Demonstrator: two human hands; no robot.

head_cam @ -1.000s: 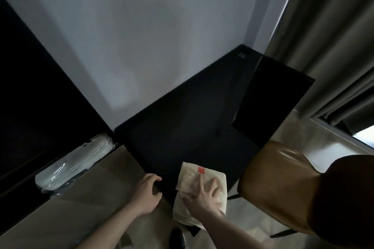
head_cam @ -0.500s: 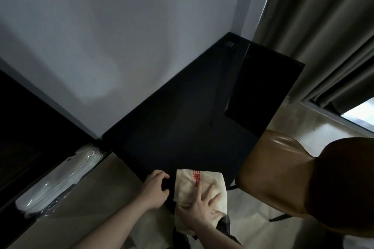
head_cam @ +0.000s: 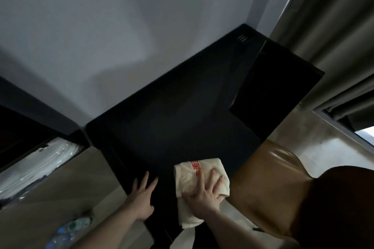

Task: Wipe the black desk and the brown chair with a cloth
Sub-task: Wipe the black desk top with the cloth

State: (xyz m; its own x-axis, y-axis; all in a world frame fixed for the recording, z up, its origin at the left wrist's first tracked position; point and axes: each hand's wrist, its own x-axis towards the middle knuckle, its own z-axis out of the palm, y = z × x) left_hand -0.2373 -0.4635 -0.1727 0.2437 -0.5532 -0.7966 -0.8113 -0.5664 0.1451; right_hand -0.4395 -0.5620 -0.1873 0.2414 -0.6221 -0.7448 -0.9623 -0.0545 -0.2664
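Note:
The black desk (head_cam: 182,119) runs from the near edge back to the wall corner. A white cloth (head_cam: 188,178) with red print lies on its near edge, part of it hanging over the front. My right hand (head_cam: 204,190) presses flat on the cloth with fingers spread. My left hand (head_cam: 141,198) rests on the desk's near left edge, fingers straight. The brown chair (head_cam: 269,194) stands just right of the cloth, its seat close to the desk.
A dark upright panel (head_cam: 273,91) stands at the desk's right end. Grey curtains (head_cam: 334,36) hang at the right. A clear plastic-wrapped item (head_cam: 36,163) lies at the left, and plastic bottles (head_cam: 68,230) sit on the floor below my left arm.
My left hand's fingers have straightened from curled over the desk edge to flat. My right hand and the cloth have shifted slightly right along the near edge. The view moved closer.

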